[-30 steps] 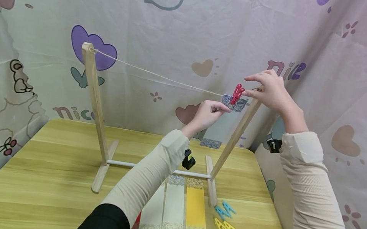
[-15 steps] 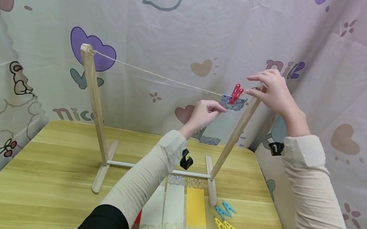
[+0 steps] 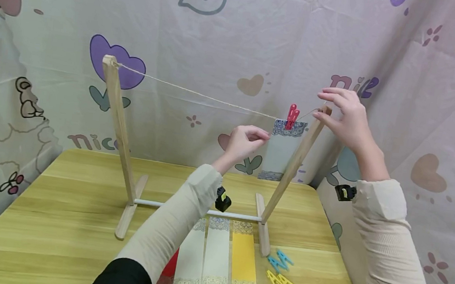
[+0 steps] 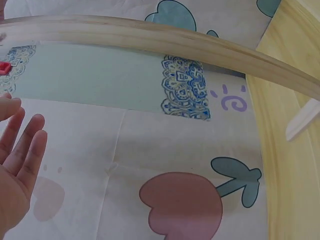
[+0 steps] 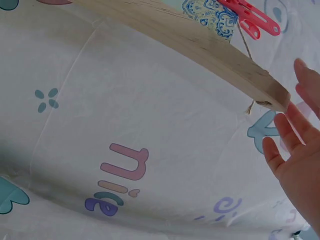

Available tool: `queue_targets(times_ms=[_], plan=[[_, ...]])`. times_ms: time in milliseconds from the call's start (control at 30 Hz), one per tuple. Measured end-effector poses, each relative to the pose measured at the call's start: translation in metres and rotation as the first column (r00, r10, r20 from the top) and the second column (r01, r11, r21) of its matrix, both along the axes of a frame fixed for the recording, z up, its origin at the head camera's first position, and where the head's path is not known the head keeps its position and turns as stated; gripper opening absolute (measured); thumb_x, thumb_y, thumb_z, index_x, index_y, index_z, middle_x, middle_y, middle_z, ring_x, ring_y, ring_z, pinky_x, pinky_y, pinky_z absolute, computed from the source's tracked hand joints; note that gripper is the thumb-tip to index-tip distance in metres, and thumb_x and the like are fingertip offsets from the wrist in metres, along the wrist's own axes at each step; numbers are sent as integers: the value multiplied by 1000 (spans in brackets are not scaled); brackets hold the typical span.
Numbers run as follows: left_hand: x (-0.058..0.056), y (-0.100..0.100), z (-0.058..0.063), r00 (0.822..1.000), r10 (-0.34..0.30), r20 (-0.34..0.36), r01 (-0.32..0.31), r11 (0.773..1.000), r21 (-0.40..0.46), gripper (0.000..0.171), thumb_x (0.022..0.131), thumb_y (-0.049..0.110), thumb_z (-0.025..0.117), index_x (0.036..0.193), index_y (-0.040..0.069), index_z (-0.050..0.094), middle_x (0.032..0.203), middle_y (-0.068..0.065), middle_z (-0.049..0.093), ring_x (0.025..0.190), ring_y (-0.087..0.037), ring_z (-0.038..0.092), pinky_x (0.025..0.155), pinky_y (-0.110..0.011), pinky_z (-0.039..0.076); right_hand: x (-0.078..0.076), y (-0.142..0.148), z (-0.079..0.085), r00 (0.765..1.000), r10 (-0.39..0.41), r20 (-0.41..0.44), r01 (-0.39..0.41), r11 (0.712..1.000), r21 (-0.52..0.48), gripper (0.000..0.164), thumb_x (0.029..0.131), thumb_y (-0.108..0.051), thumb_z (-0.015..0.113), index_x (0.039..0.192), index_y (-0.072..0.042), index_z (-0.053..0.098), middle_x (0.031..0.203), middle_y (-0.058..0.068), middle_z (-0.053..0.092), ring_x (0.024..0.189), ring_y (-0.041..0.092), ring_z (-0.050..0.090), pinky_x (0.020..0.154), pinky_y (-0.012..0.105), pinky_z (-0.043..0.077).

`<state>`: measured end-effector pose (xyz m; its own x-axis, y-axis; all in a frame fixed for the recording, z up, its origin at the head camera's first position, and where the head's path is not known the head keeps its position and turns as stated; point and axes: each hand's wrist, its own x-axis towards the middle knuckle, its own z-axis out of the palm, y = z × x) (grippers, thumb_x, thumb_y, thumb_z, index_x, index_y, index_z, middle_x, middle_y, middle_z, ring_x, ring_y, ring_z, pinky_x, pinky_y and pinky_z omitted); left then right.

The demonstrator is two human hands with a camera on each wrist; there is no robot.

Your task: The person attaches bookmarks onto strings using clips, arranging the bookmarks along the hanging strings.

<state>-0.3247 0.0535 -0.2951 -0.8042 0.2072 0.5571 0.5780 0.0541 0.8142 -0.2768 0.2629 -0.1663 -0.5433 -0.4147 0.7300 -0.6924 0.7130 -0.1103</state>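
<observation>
A pale strip with blue patterned ends [image 3: 281,151] hangs from the string [image 3: 199,94], pinned by a red clothespin [image 3: 292,117] near the right post. My left hand [image 3: 245,145] is just left of the strip's upper part, its fingers loosely bent and holding nothing. In the left wrist view its fingers [image 4: 31,150] are spread apart from the strip. My right hand [image 3: 347,117] is beside the top of the right wooden post [image 3: 297,163], fingers relaxed and nothing in them; the right wrist view shows its fingertips close to the post's end.
On the table [image 3: 49,214] lie a yellow strip [image 3: 244,257], a white strip [image 3: 217,256], another pale strip [image 3: 190,262] and a partly hidden red one [image 3: 166,273]. Blue clothespins [image 3: 280,261] and yellow clothespins [image 3: 280,282] sit right of them. The left post [image 3: 119,123] stands opposite.
My left hand has let go of the strip and moved left and slightly down. The right hand has drawn back to the right from the clothespin. The strip now hangs in fuller view.
</observation>
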Motion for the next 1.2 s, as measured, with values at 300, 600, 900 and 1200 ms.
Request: queue_targets(times_ms=[300,600,900,1200], plan=[[6,-12,-6,999,-11,30,10,998,58,12,78,-2,63,88,-5,68,84,-14,67,68,-13,61,61,-22,49,6,8,-10,997,-32,-63,29,998,-58,44,67,6,73,108,9,58,115,23,53,110,35,42,93,40,34],[12,-26,-13,1000,9,7,-10,996,86,11,78,2,65,87,-4,67,84,-12,67,72,-15,62,66,-25,50,15,9,-22,994,-29,-102,18,994,-105,45,66,7,73,109,8,59,115,21,54,108,31,44,90,33,36],[18,-40,-22,1000,16,-3,-16,996,83,13,79,1,65,89,-7,66,87,-17,66,72,-21,62,64,-23,49,27,8,-43,988,8,-152,-26,992,-119,43,65,10,73,105,9,60,113,21,55,106,32,46,93,29,35],[47,-56,-15,999,41,-22,-39,996,84,11,78,-8,61,86,-15,62,84,-25,63,71,-32,61,60,-18,47,33,11,-68,988,17,-150,-38,990,-138,43,62,13,73,102,9,60,108,21,56,100,33,48,89,24,35]])
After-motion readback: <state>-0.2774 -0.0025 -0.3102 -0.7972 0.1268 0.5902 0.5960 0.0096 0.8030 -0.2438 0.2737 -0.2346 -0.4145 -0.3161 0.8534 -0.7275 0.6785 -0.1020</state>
